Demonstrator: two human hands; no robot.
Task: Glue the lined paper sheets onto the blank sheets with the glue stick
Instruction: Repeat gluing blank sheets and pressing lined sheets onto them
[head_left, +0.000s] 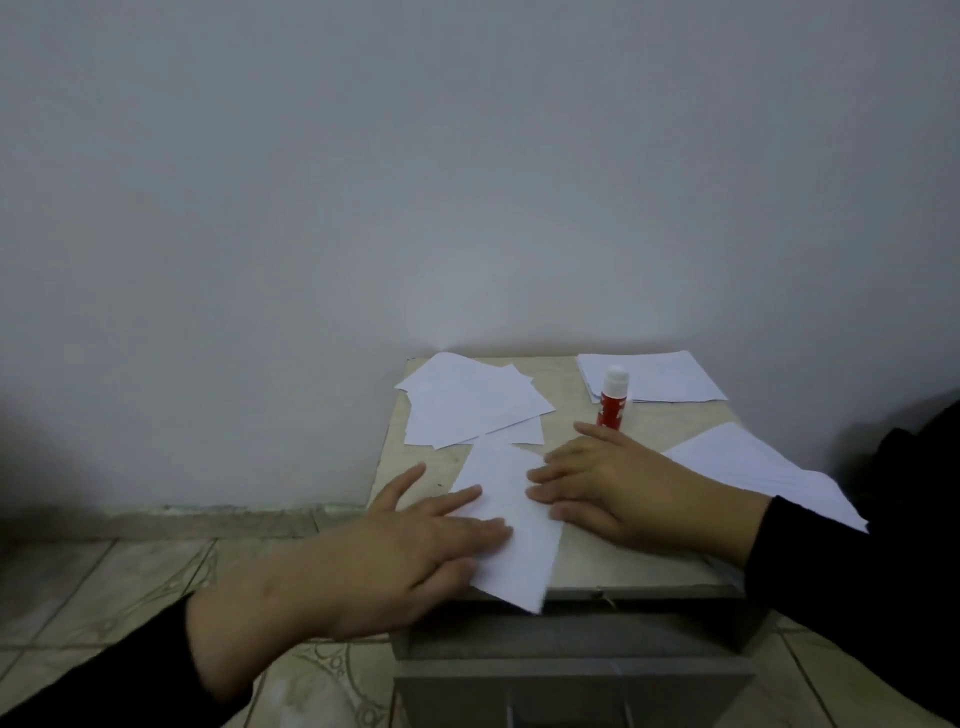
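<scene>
Head view: paper sheet (511, 512), seemingly blank, lies under both hands' fingers (470, 525).

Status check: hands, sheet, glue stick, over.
Left hand and right hand flat, pressing center sheet. Glue stick capped, upright, beyond right hand. Nothing obstructing.

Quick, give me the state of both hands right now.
Left hand: open, fingers flat, pressing the paper sheet.
Right hand: open, fingers flat on the same sheet.
</scene>
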